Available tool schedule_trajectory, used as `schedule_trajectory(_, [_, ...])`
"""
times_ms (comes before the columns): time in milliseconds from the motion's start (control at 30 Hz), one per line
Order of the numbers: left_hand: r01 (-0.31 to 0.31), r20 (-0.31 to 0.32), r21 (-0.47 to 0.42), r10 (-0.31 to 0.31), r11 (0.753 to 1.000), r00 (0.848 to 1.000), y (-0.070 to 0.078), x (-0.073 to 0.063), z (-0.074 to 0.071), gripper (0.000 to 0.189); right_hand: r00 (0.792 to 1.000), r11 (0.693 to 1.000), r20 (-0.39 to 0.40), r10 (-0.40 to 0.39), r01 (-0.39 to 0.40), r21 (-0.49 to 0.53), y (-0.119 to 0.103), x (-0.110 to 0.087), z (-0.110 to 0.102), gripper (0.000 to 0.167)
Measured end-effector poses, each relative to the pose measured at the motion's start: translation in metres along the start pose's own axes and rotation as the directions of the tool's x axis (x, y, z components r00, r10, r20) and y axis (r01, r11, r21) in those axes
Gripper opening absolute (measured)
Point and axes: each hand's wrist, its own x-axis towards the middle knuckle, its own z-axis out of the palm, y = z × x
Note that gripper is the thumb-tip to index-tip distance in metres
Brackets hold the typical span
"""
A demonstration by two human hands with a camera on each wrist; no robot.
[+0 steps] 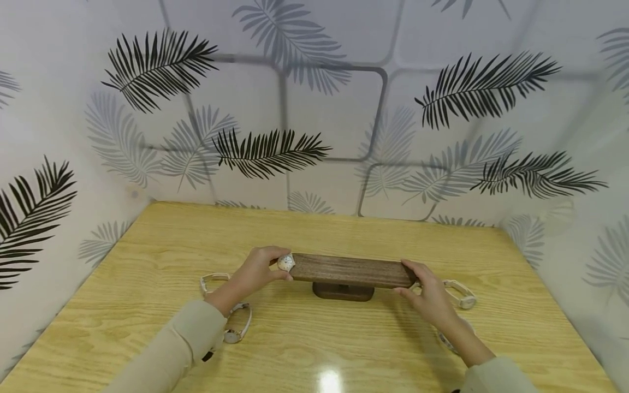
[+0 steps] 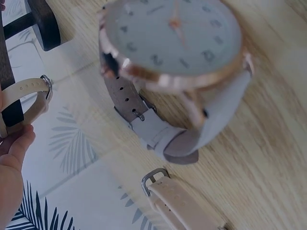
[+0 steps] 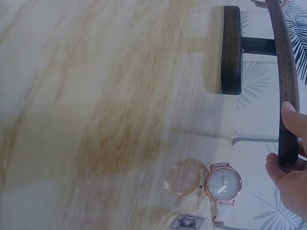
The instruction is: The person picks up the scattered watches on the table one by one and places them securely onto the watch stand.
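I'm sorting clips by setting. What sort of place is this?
Probably a staged tabletop booth, not a lived-in room: a wooden table boxed in on three sides by leaf-print panels. On it stand only a wooden stand and several watches, like a small display setup.

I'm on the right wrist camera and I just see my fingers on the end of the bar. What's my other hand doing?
Observer: Your left hand pinches a watch at the other end of the bar.
Operator: Is it on the bar or only next to it?
Observer: On it, I think. The left wrist view shows its strap looped round the bar.
Operator: Are there more watches over there?
Observer: Yes, a grey watch and a pale watch lie on the table by your left arm.
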Motion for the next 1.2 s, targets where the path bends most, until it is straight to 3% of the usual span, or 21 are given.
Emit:
schedule_trajectory(233, [-0.001,-0.05,-0.005,0.001,1.0,0.999,-0.001,-0.002,0.007,0.059,0.999,1.0,-0.026,-0.024,0.024,-0.008,0.0,0.0,0.001,0.06])
schedule_trajectory(467, [-0.055,-0.088,0.034,0.058,0.998,0.994,-0.001,-0.003,0.011,0.06,0.998,0.999,-0.039,-0.043,0.043,-0.005,0.001,-0.001,0.002,0.06])
schedule_trajectory(733, [-0.091,-0.013,0.078,0.092,0.993,0.996,-0.003,-0.002,0.005,0.065,0.997,0.999,-0.061,-0.046,0.045,-0.005,0.002,-0.002,0.002,0.06])
schedule_trajectory(867, [-0.08,0.016,-0.013,0.08,0.997,0.997,-0.007,-0.003,0.001,0.068,0.996,0.999,-0.069,-0.048,0.049,0.017,0.001,-0.003,0.002,0.06])
schedule_trajectory(1000, [-0.063,-0.009,-0.135,0.062,0.989,0.998,-0.012,-0.004,0.0,0.066,0.997,0.998,-0.064,-0.043,0.045,0.033,0.001,-0.002,0.001,0.06])
schedule_trajectory(1200, [-0.083,-0.025,-0.086,0.082,0.993,0.996,-0.012,-0.005,0.0,0.061,0.998,0.999,-0.055,-0.029,0.032,0.042,0.002,-0.002,0.002,0.06])
